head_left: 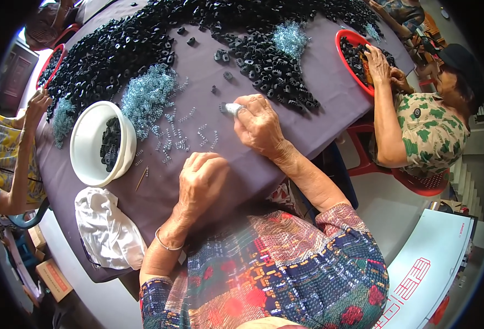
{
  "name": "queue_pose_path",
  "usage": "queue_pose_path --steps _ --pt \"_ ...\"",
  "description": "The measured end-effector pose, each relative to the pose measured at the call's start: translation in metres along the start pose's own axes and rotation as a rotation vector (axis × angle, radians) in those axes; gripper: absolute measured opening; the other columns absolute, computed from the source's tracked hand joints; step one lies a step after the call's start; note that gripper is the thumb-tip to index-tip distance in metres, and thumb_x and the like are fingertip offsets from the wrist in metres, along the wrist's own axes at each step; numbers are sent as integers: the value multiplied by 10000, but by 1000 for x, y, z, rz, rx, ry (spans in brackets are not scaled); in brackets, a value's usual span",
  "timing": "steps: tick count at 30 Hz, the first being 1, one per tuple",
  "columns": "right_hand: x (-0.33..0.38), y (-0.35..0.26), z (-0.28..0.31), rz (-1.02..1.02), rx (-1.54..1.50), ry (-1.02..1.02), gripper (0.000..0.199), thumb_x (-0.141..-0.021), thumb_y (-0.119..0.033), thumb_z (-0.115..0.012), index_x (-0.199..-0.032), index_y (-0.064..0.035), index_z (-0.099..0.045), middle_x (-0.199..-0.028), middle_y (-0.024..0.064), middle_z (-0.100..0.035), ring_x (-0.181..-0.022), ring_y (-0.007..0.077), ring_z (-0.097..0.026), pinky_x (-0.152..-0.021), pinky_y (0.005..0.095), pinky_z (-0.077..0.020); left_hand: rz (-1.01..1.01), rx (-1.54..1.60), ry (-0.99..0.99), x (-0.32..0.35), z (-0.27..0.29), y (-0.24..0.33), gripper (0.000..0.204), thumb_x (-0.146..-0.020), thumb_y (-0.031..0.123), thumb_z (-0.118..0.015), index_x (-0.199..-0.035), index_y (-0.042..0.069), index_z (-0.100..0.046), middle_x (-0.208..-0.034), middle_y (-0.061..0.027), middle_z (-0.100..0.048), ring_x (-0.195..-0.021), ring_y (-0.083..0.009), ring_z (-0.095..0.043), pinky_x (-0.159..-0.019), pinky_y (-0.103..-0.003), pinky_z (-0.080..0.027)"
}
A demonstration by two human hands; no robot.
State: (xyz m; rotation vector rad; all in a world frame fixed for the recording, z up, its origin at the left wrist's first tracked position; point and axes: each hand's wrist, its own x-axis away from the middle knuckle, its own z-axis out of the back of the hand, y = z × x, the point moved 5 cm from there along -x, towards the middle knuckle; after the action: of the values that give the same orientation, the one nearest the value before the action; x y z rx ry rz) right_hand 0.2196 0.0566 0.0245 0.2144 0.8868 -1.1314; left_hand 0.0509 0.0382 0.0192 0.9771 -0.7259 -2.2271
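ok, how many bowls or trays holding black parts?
3: white bowl by the left hand, red tray at far right, red tray at far left, partly cut off.

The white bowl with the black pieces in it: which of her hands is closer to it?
Left. Her left hand rests closed on the purple cloth just right of the white bowl. Her right hand is farther off to the right, fingertips on a small black piece by the loose springs.

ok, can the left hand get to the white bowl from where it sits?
Probably yes. The left hand rests closed on the cloth just right of the white bowl, with only a few small loose springs between.
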Motion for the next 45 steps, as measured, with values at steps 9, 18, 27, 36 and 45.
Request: queue_pose_path --steps 9,18,27,36,45 --pt "0 2 0 -3 9 11 233 -661 49 -639 -888 4 -655 -890 119 -603 -840 283 -586 -761 364 -499 -23 -22 5 0 -2 2 197 -693 -11 -715 -864 53 -643 -881 -79 -636 -798 -269 -597 -719 -357 -488" --pt "-2 -3 -2 -2 3 1 206 -653 41 -638 -857 15 -641 -895 126 -608 -844 291 -588 -763 365 -498 -17 -39 8 3 1 0 192 -696 -15 -705 -865 47 -639 -880 -82 -634 -810 -272 -598 -734 -366 -483" --pt "4 5 -1 13 43 18 190 -688 51 -626 -876 27 -627 -927 150 -607 -842 314 -590 -752 381 -500 -47 -24 45 6 -5 -3 114 -744 61 -687 -844 73 -632 -871 -64 -627 -806 -264 -589 -722 -367 -471" --pt "1 0 -3 6 46 -21 165 -699 24 -634 -863 16 -646 -919 134 -609 -845 300 -587 -744 375 -501 -104 -26 -24 11 -1 4 202 -680 81 -742 -850 96 -636 -882 -48 -628 -809 -243 -584 -701 -361 -469" --pt "-1 -6 0 54 -8 -28 169 -709 -1 -696 -873 6 -657 -915 114 -606 -831 281 -587 -734 369 -493 -194 82 -145 14 -6 16 229 -670 135 -755 -860 97 -633 -886 -44 -620 -819 -235 -585 -687 -351 -440"
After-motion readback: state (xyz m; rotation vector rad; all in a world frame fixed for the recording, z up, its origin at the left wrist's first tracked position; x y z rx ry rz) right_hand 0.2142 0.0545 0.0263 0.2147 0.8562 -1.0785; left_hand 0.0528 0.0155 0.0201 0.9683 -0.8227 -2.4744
